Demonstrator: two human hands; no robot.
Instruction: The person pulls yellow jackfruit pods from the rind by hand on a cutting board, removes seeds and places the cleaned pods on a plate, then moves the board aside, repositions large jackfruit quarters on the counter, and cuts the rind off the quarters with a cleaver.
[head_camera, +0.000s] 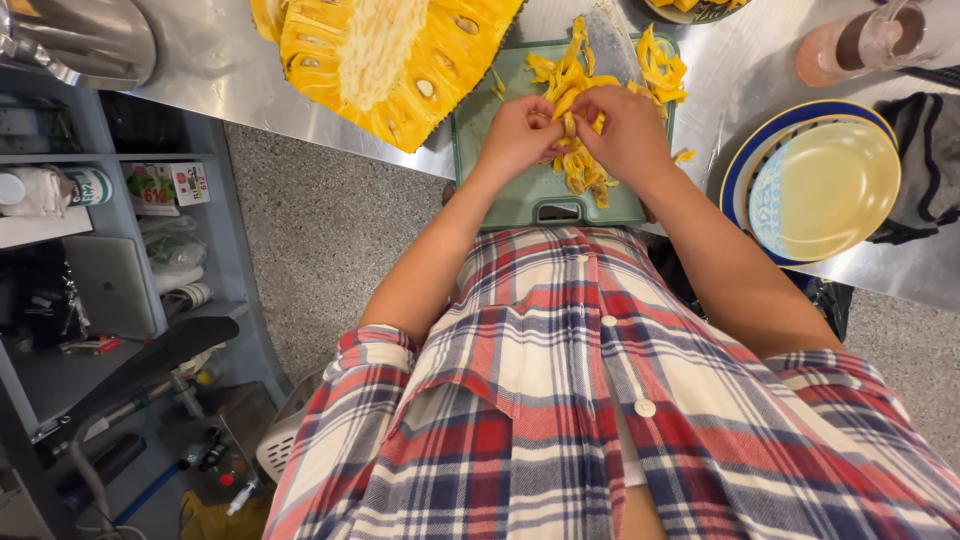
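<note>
While both hands meet over the green cutting board (520, 195), the left hand (515, 135) and right hand (628, 130) pinch a yellow jackfruit pod (570, 122) between closed fingertips above a pile of yellow strands (585, 175). At ten o'clock lies the cut jackfruit half (385, 60); at three o'clock sit stacked plates (820, 185).

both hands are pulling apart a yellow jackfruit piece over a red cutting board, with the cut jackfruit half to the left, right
Not quite: the cutting board is green, not red, as the head view shows. Both the left hand and right hand do work a yellow jackfruit piece over it, with the cut jackfruit half at left.
</note>
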